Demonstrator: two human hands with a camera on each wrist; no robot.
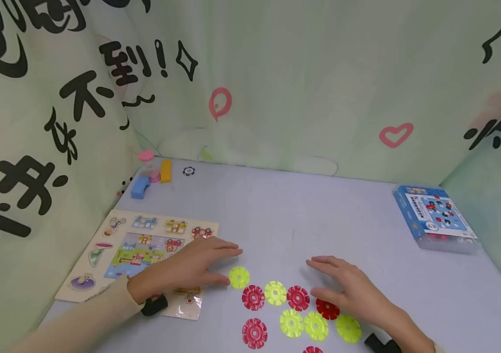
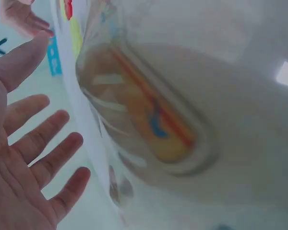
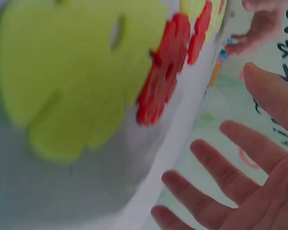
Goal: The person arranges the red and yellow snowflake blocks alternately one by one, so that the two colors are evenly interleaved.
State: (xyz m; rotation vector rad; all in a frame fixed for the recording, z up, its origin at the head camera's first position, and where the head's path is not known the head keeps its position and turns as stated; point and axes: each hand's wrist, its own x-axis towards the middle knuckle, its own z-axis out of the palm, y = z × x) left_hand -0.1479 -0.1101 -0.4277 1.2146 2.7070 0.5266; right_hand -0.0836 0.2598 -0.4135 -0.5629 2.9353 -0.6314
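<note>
- Both hands are flat and spread over the table right now, holding nothing. The left hand (image 1: 188, 272) hovers with its fingertips just beside one yellow-green disc (image 1: 239, 277), and the right hand (image 1: 351, 290) sits over the right side of the cluster, partly covering a red disc (image 1: 327, 309).
- The discs lie in a loose bunch on the near part of the table (image 1: 321, 215), between the two hands: red and yellow-green mixed, most touching a neighbour.
- If I were picking one up, I'd go for the lone yellow-green one by the left fingertips, since it has free edge all round. Pinch it by the rim, not from the top.
- They look like hard, shiny plastic: flat, flower-shaped, notched round the edge, with small holes. Probably slippery on that smooth tabletop, so sliding one out first seems easier than digging in.
- The puzzle board (image 1: 137, 255) under the left wrist looks like flat wood or card with printed pictures.
- There's a glossy blue box (image 1: 436, 215) far right, well apart.
</note>
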